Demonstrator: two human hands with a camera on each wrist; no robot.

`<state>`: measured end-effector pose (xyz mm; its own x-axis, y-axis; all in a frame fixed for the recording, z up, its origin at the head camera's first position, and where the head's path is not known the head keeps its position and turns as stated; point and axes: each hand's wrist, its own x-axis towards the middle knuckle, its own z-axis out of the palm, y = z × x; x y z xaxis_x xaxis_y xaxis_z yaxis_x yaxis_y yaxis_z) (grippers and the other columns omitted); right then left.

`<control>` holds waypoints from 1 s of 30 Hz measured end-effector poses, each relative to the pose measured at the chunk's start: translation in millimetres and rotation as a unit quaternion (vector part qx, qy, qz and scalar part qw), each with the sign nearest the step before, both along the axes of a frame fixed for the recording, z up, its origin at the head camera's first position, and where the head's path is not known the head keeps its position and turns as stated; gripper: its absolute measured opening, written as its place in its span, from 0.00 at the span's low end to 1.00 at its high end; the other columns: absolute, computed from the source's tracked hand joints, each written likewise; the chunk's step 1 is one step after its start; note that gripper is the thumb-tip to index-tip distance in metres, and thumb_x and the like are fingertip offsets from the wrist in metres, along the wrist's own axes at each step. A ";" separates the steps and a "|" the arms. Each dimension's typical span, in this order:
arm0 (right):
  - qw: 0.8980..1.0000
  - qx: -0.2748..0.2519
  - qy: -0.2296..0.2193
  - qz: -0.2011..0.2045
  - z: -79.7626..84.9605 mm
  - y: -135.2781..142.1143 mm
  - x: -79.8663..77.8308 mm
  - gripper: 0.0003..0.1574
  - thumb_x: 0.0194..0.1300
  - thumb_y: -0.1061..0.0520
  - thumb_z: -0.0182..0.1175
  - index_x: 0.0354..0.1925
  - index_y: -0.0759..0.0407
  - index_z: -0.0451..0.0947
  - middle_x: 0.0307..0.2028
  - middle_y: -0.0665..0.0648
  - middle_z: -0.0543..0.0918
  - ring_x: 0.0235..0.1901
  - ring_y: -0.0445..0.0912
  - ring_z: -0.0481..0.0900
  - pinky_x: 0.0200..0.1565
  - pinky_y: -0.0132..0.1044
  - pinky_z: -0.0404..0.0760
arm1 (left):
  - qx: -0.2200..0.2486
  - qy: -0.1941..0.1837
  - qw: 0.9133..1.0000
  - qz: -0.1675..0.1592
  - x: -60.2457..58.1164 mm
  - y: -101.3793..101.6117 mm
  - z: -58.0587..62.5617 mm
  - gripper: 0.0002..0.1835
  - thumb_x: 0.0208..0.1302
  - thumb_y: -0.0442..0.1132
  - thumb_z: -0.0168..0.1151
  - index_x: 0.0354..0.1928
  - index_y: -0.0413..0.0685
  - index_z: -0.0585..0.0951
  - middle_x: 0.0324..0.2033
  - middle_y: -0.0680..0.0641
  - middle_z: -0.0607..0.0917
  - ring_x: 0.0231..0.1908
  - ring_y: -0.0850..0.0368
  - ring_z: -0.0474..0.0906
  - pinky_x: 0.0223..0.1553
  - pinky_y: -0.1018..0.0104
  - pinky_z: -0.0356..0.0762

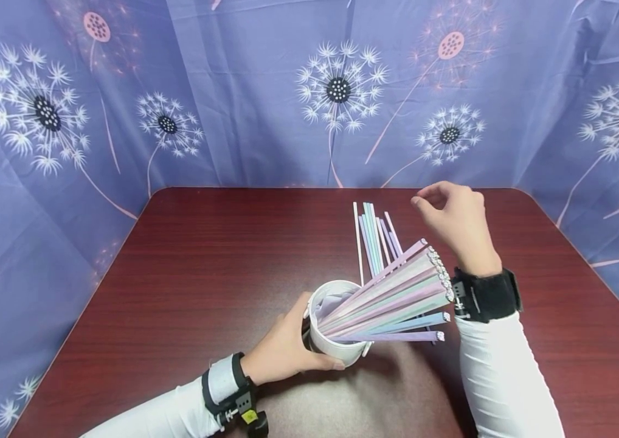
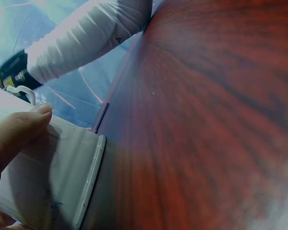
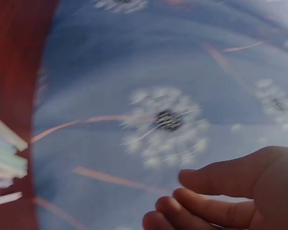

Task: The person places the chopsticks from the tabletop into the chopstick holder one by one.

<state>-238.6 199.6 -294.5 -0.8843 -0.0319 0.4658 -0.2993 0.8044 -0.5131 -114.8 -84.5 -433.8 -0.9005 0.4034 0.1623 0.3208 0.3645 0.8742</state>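
In the head view my left hand (image 1: 279, 350) grips a small white bucket (image 1: 338, 351) at its side, fingers around the wall and thumb along the front. The bucket leans to the right. Slim pastel sticks (image 1: 391, 298) with glittering ends fan out of it, pink, mint, blue and lilac. The left wrist view shows the thumb pressed on the white wall of the bucket (image 2: 79, 167). My right hand (image 1: 454, 222) hangs in the air beyond the stick ends, fingers loosely bent, holding nothing. Its fingertips show bare in the right wrist view.
Behind the bucket, more pastel sticks (image 1: 373, 237) lie on the dark red table (image 1: 222, 261), their near ends hidden. A blue curtain (image 1: 266, 91) printed with dandelions hangs around the back and sides. A black strap (image 1: 487, 296) circles the right wrist.
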 end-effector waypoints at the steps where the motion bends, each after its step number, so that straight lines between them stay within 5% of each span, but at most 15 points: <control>1: 1.000 0.009 -0.021 0.002 -6.1 1.6 -5.5 0.15 0.64 0.50 0.62 0.41 0.60 0.85 0.34 0.63 0.87 0.30 0.53 0.81 0.38 0.48 0.73 | -0.001 0.000 1.000 0.000 -0.1 -0.2 -0.2 0.54 0.33 0.61 0.81 0.65 0.74 0.61 0.55 0.64 0.78 0.55 0.65 0.75 0.59 0.58 0.71; 5: 0.988 0.056 -0.142 0.029 -29.0 8.1 -22.9 0.21 0.64 0.51 0.62 0.47 0.67 0.82 0.43 0.69 0.84 0.38 0.61 0.82 0.42 0.54 0.78 | 0.000 0.001 1.000 0.000 -0.4 -0.3 -0.9 0.54 0.33 0.60 0.82 0.65 0.73 0.61 0.55 0.64 0.78 0.56 0.65 0.75 0.59 0.59 0.71; 9: 0.951 0.085 -0.289 0.064 -49.1 12.4 -34.4 0.27 0.66 0.50 0.61 0.53 0.71 0.77 0.49 0.71 0.81 0.48 0.63 0.80 0.47 0.56 0.78 | -0.002 0.002 1.000 0.002 -0.6 -0.5 -1.0 0.54 0.33 0.60 0.82 0.65 0.73 0.61 0.55 0.64 0.78 0.56 0.65 0.75 0.59 0.59 0.71; 12: 0.930 0.086 -0.351 0.064 -63.4 13.5 -42.2 0.27 0.67 0.50 0.59 0.55 0.70 0.76 0.51 0.71 0.80 0.48 0.60 0.80 0.43 0.52 0.80 | -0.005 0.005 1.000 0.001 -0.8 -0.6 -0.7 0.54 0.33 0.60 0.82 0.65 0.73 0.61 0.55 0.64 0.78 0.56 0.65 0.75 0.59 0.59 0.71; 22: 0.929 0.106 -0.351 0.042 -91.2 10.1 -62.5 0.15 0.64 0.55 0.59 0.41 0.67 0.82 0.36 0.63 0.84 0.38 0.56 0.82 0.35 0.46 0.80 | -0.012 -0.004 1.000 0.005 -0.4 -0.1 1.3 0.54 0.32 0.62 0.81 0.65 0.76 0.61 0.54 0.66 0.78 0.55 0.66 0.75 0.58 0.58 0.71; 26: 0.920 0.102 -0.375 0.050 -90.6 11.5 -61.9 0.13 0.64 0.55 0.59 0.32 0.65 0.83 0.22 0.57 0.81 0.27 0.49 0.79 0.29 0.41 0.77 | -0.006 -0.005 1.000 0.002 -0.4 -0.1 1.0 0.54 0.33 0.61 0.81 0.65 0.75 0.61 0.54 0.65 0.78 0.55 0.65 0.75 0.59 0.58 0.71; 30: 0.909 0.088 -0.403 0.056 -88.3 14.9 -59.1 0.13 0.65 0.54 0.60 0.30 0.62 0.85 0.23 0.55 0.82 0.25 0.47 0.78 0.27 0.38 0.76 | -0.004 -0.004 1.000 0.000 -0.2 -0.8 0.7 0.54 0.33 0.61 0.82 0.65 0.74 0.61 0.55 0.65 0.78 0.56 0.65 0.75 0.59 0.59 0.71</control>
<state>-297.7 214.5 -382.9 -0.9229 -0.1534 -0.3531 0.0321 0.8833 -0.4676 -115.0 -85.3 -433.1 -0.9020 0.4044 0.1513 0.3130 0.3712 0.8742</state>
